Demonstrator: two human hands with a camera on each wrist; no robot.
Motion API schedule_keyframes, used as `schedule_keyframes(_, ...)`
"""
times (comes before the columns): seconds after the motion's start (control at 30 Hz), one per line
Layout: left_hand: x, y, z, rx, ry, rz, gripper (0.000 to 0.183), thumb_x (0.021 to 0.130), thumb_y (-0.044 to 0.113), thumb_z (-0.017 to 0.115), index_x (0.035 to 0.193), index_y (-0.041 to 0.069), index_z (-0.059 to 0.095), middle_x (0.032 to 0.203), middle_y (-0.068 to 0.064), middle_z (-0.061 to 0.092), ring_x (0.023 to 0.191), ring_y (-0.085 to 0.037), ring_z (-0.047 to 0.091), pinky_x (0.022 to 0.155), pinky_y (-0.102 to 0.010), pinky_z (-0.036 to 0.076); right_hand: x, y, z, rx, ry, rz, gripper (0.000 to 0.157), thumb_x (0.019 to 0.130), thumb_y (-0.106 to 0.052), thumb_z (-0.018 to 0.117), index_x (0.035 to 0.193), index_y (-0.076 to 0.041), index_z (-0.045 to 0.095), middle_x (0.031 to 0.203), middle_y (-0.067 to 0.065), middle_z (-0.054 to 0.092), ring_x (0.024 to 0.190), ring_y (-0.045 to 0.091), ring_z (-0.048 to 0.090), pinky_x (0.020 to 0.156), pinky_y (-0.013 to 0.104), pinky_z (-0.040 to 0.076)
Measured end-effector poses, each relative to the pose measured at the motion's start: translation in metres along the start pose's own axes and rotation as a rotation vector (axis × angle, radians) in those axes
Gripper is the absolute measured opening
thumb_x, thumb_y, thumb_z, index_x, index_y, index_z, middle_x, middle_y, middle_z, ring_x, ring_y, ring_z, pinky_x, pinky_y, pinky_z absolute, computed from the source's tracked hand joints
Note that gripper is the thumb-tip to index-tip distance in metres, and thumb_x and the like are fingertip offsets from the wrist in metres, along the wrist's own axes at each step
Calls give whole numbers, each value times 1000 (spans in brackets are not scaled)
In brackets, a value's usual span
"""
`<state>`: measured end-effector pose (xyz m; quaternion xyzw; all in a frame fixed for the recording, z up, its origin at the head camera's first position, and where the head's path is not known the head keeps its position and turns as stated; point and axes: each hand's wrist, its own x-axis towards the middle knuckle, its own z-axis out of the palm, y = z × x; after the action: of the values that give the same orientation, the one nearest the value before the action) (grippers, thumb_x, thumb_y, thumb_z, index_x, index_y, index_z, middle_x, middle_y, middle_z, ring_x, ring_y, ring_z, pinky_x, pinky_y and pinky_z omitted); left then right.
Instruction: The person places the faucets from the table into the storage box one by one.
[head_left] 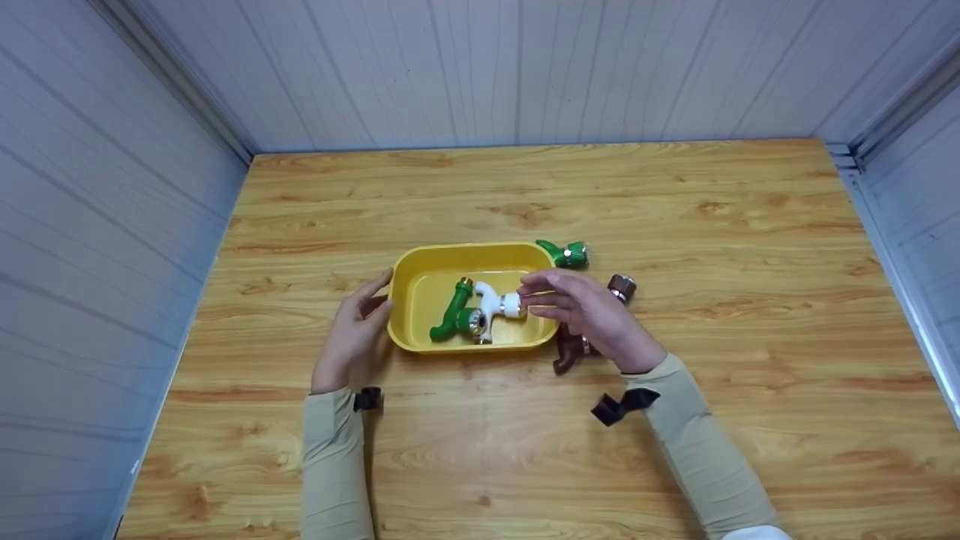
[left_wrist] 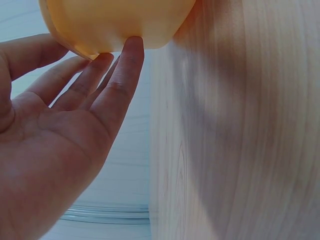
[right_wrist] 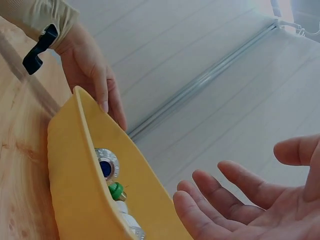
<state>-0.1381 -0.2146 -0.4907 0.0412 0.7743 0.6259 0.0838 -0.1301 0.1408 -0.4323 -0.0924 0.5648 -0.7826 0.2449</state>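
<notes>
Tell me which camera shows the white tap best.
The head view, looking down into the yellow basin, shows nearly all of the white tap. The right wrist view catches only part past the basin's wall; the left wrist view shows none.

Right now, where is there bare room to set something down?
Bare table lies between the yellow tub and back wall, right of the right sleeve, and left of the left hand. Crowded: the tub's right end, with the right hand, a green tap and brown pieces.
</notes>
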Motion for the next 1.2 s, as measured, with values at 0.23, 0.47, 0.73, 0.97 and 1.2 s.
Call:
schedule_keyframes(0.23, 0, -1, 0, 8, 10, -10, 49, 98, 1, 51, 145, 8, 41, 149, -5, 37, 123, -31, 48, 99, -31, 41, -9, -4, -10, -16, 7, -23, 44, 103, -24, 42, 129, 11, 50, 132, 30, 49, 121, 42, 47, 102, 48, 38)
schedule_keyframes(0.47, -1, 0, 0, 21, 10, -22, 48, 98, 2, 51, 145, 9, 42, 149, -5, 36, 123, -30, 46, 102, -34, 39, -20, -4, -24, 3, 41, -50, 42, 103, -21, 42, 129, 12, 49, 130, 31, 49, 120, 44, 48, 102, 52, 37)
schedule_keyframes(0.73, -1, -2, 0, -36, 4, -8, 48, 98, 2, 50, 144, 6, 41, 149, -6, 38, 124, -33, 44, 99, -29, 40, -31, -1, -42, 7, 62, -66, 43, 103, -18, 40, 130, 14, 45, 129, 34, 48, 122, 51, 41, 103, 53, 35)
schedule_keyframes(0.97, -6, 19, 2, -29, -13, -45, 49, 97, -2, 48, 145, 1, 37, 151, -12, 33, 125, -37, 43, 101, -32, 39, -39, 0, -51, 28, 114, -37, 43, 104, -20, 39, 130, 14, 45, 129, 32, 49, 120, 44, 48, 104, 52, 34)
schedule_keyframes(1.2, -3, 7, 1, -37, 5, -51, 49, 98, 0, 49, 145, 7, 40, 149, -7, 36, 124, -35, 43, 100, -33, 38, -47, 1, -64, 26, 161, -37, 44, 103, -19, 40, 130, 15, 43, 129, 30, 50, 118, 39, 52, 105, 55, 31)
